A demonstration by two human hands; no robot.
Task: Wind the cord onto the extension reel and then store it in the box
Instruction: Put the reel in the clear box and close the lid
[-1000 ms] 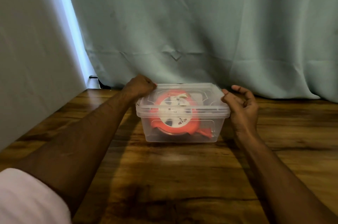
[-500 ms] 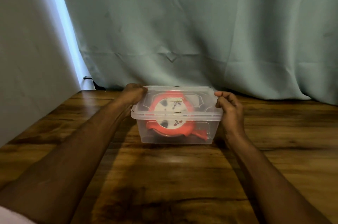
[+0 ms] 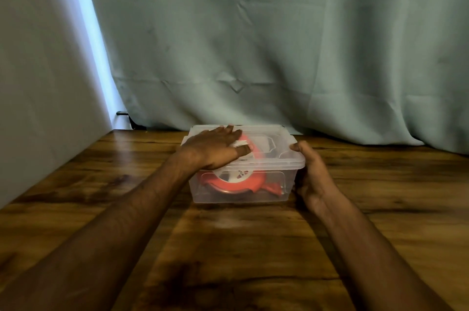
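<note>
The wooden table (image 3: pixel 253 247) carries everything, and the clear plastic box (image 3: pixel 284 184) stands on it toward its far edge, just in front of the grey-green curtain (image 3: pixel 279 44). The box looks light and thin-walled, likely to flex and to slide on the smooth wood if pushed off-centre; its best holds are probably the stiff rim under the lid and the two short ends, not the bendy middle of the walls

The lid (image 3: pixel 276 143) sits on top of the box, and it seems slick and springy, so pressing near the edges should seat it better than pressing the centre

Inside the box lies the orange extension reel (image 3: pixel 236 185), flat on the floor of the box toward its left side, a hard and fairly weighty thing that will lend the box some steadiness. The wound cord cannot be made out

The left hand (image 3: pixel 215 149) rests palm-down on the left half of the lid, fingers straight and spread, directly above the reel. The right hand (image 3: pixel 313 176) cups the right end of the box, thumb on the lid's corner, its fingers hidden behind the wall
</note>
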